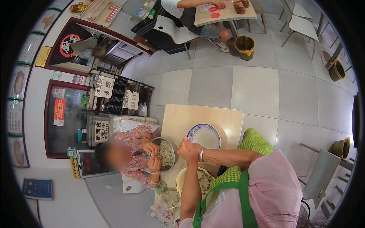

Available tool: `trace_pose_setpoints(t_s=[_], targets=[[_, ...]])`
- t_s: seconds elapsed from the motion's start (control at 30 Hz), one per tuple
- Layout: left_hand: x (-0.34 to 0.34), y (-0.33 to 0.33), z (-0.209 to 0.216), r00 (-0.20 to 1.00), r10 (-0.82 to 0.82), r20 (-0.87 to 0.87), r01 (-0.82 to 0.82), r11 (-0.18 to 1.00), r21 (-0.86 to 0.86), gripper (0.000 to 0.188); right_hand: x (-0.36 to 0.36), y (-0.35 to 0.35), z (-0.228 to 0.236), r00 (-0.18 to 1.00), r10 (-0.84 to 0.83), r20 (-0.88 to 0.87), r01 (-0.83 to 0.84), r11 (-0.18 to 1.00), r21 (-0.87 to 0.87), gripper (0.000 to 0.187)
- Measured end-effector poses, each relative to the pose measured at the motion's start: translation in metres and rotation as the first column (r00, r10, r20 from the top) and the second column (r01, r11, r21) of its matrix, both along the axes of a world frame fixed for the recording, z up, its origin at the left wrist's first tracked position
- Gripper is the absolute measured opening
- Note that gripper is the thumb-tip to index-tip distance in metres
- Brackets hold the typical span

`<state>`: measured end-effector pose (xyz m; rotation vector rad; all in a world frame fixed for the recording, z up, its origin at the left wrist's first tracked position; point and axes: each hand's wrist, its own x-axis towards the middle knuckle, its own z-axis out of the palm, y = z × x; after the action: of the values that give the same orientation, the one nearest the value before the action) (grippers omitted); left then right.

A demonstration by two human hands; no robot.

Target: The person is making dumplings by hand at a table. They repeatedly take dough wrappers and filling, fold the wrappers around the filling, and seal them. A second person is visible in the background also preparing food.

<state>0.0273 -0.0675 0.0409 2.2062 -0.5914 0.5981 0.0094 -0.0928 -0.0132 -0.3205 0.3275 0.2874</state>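
My left hand (185,151) and my right hand (196,148) are pressed together above the table, fingers closed. What they hold, if anything, is hidden. Just beyond them lies a white plate (208,133) with a blue patterned rim, bare in the part I see. Below my forearms stands a pale round bowl (181,181) of chopped greyish-green pieces, partly covered by my left arm. Across the table on the left, another person's hands (154,155) are pinched together over a metal bowl (174,156) of pale green pieces.
The light wooden table (228,117) carries a clear plastic bag (167,203) at its near left. Shelves with black containers (118,93) stand at the left. Farther off, a person sits at another table (247,14). A lined bin (244,53) and chairs (303,28) stand on the tiled floor.
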Motion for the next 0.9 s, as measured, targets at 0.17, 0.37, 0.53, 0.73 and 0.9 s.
trace_pose_setpoints(t_s=[0.17,0.37,0.53,0.73,0.9], targets=[[-0.001,-0.006,0.002,0.995,-0.008,-0.095,0.008,1.000,0.002,0.040,-0.001,-0.002,-0.002,0.997,-0.031,-0.070,0.034,0.998,0.048,0.021],[-0.001,-0.005,-0.005,0.996,-0.015,-0.087,0.017,0.999,0.029,0.041,-0.009,-0.008,0.005,0.993,0.001,-0.121,0.003,0.999,0.032,0.022],[-0.004,-0.011,-0.002,0.992,-0.011,-0.125,0.015,0.999,0.035,0.041,-0.005,-0.004,-0.011,0.996,-0.005,-0.084,0.009,0.999,0.052,0.022],[-0.001,0.000,-0.016,0.984,0.005,-0.177,0.004,0.999,0.054,0.038,-0.010,0.000,-0.012,0.989,0.003,-0.148,0.009,0.997,0.082,0.023],[-0.004,-0.004,-0.022,0.980,0.013,-0.198,-0.008,1.000,0.027,0.041,-0.015,-0.008,-0.013,0.982,0.009,-0.190,-0.006,1.000,0.015,0.023]])
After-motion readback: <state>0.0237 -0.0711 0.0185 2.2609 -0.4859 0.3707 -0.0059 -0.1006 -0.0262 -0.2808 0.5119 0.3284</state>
